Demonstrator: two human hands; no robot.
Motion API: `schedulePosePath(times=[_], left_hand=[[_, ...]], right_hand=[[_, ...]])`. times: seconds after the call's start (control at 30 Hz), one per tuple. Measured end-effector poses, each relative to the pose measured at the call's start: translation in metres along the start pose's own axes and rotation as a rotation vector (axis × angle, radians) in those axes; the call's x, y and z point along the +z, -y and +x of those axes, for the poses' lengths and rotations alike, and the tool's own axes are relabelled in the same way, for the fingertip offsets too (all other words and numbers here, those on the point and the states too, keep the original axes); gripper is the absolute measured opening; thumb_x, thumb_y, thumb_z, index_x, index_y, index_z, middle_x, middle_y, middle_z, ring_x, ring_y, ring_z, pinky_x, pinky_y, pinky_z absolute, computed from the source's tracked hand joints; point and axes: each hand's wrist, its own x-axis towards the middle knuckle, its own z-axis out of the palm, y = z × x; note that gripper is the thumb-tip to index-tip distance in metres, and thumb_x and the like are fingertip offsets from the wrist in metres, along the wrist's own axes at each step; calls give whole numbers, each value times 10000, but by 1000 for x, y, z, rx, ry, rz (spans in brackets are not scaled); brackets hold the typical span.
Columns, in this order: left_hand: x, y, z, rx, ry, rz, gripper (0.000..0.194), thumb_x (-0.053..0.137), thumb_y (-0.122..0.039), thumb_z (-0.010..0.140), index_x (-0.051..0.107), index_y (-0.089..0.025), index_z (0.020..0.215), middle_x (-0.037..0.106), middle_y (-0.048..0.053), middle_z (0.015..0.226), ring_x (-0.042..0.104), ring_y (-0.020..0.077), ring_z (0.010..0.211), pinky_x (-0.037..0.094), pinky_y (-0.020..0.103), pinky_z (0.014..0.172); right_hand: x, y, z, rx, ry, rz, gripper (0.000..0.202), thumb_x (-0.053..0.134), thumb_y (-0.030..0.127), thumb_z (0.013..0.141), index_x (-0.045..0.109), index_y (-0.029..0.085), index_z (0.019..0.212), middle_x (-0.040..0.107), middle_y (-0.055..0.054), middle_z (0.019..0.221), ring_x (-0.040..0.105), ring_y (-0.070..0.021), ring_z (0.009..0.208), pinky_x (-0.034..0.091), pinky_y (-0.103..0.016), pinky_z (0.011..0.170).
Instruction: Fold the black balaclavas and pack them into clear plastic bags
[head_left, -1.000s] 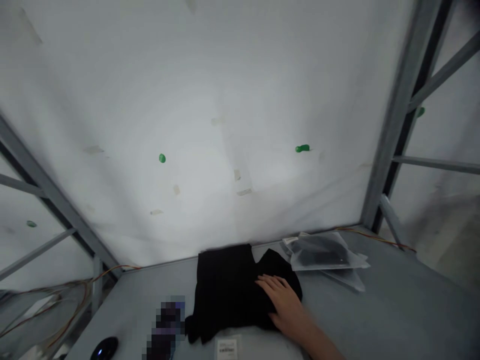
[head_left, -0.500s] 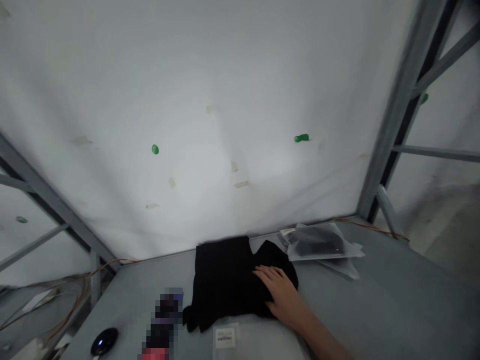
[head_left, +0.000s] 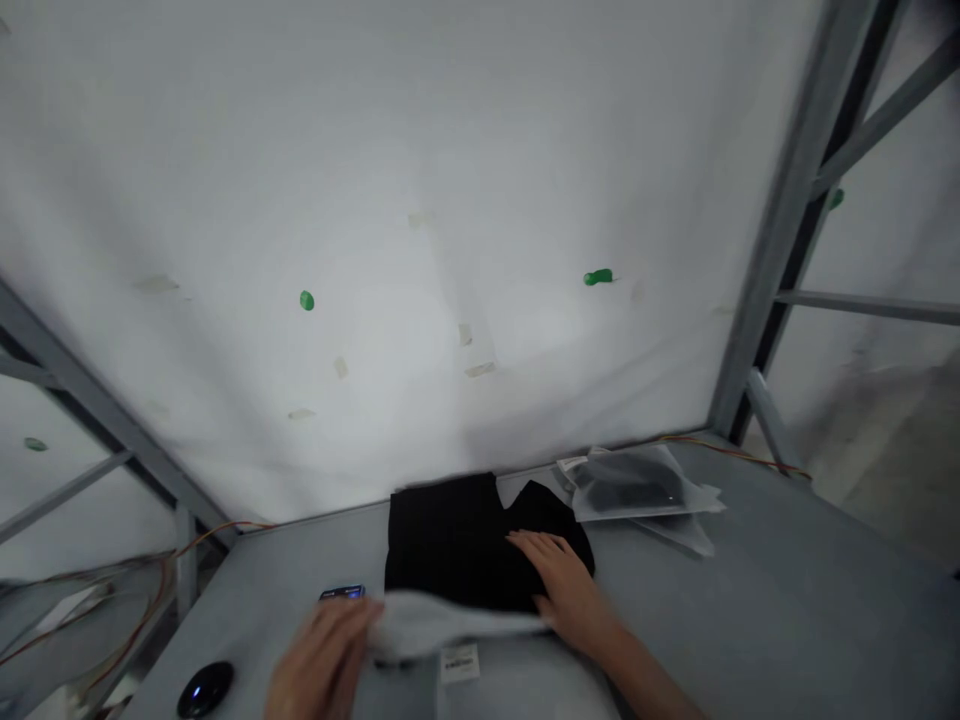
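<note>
Black cloth [head_left: 446, 545] lies under the right hand [head_left: 566, 590]; the left hand [head_left: 322, 655] seemingly grips plastic [head_left: 431, 625].

Film [head_left: 450, 622] spans the gap between the left hand [head_left: 319, 655] and right hand [head_left: 566, 590], barring a pass there; rightward, a hand could slide over the table [head_left: 772, 610] in front of the bags [head_left: 637, 490]; left, the puck [head_left: 205, 690] and phone [head_left: 343, 592] intrude; the wall [head_left: 450, 130] blocks the back (posts [head_left: 789, 200] flank it)

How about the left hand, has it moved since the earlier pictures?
Yes: out of view earlier, the left hand has come in over the gray table, right of the round black device.
</note>
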Motion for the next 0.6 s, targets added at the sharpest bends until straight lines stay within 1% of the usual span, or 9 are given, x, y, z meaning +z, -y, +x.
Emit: schedulePosePath(times=[0.1, 0.17, 0.27, 0.33, 0.4, 0.43, 0.47, 0.5, 0.6], left_hand=[[4, -1, 46, 268, -373, 278, 286, 543, -354, 921, 681, -275, 1159, 722, 65, 1031, 636, 247, 968, 509, 397, 891], [24, -1, 69, 344, -427, 385, 325, 511, -254, 932, 644, -234, 1228, 711, 82, 1101, 613, 254, 1026, 480, 413, 943], [71, 7, 80, 362, -261, 460, 422, 447, -106, 903, 618, -215, 1273, 692, 87, 1205, 587, 265, 1130, 441, 427, 1004], [102, 16, 74, 332, -134, 468, 513, 427, -41, 864, 590, -229, 1313, 676, 66, 1257, 577, 263, 1173, 436, 434, 1018], [126, 24, 61, 311, -93, 429, 551, 421, -24, 848, 572, -241, 1331, 665, 51, 1280, 574, 255, 1191, 445, 439, 1019], [134, 28, 55, 305, -97, 393, 560, 418, -23, 846, 563, -243, 1339, 659, 49, 1286, 571, 249, 1195, 451, 440, 1020], [141, 31, 50, 298, -108, 345, 567, 411, -22, 845, 553, -244, 1346, 653, 48, 1292, 566, 240, 1201, 455, 439, 1024], [145, 34, 46, 285, -122, 283, 571, 404, -23, 844, 549, -246, 1349, 649, 47, 1293, 564, 231, 1203, 459, 433, 1029], [152, 42, 41, 206, -159, 117, 520, 408, -62, 849, 604, -271, 1283, 676, 37, 1226, 603, 210, 1140, 499, 381, 1001]], right_hand=[[8, -14, 1, 97, -196, 201, 707, 460, 90, 637, 553, 200, 1330, 622, -83, 1332, 533, -261, 1266, 366, -466, 1105], [10, -24, 5, 173, -374, 407, 583, 494, 166, 724, 576, 198, 1300, 658, -92, 1273, 566, -280, 1233, 401, -473, 1085], [4, -33, 13, 320, -634, 745, 466, 614, 347, 779, 636, 173, 1211, 706, -114, 1184, 607, -321, 1182, 446, -483, 1053], [-2, -34, 14, 469, -777, 931, 502, 675, 459, 775, 653, 173, 1187, 716, -110, 1171, 629, -335, 1153, 482, -488, 1019], [-6, -29, 9, 520, -875, 983, 558, 700, 501, 780, 632, 191, 1239, 707, -93, 1207, 630, -327, 1162, 500, -484, 1009], [-7, -24, 4, 458, -886, 928, 554, 695, 487, 801, 615, 207, 1272, 700, -83, 1226, 629, -314, 1171, 502, -480, 1011], [-6, -17, -1, 312, -842, 812, 531, 668, 454, 841, 590, 218, 1309, 687, -82, 1253, 621, -302, 1188, 498, -479, 1019], [-4, -9, -6, 118, -751, 661, 487, 629, 409, 883, 573, 230, 1333, 675, -83, 1276, 609, -289, 1208, 488, -480, 1032], [4, 22, -14, -451, -345, 274, 367, 506, 263, 963, 580, 284, 1322, 622, -46, 1358, 552, -242, 1282, 430, -460, 1096]])
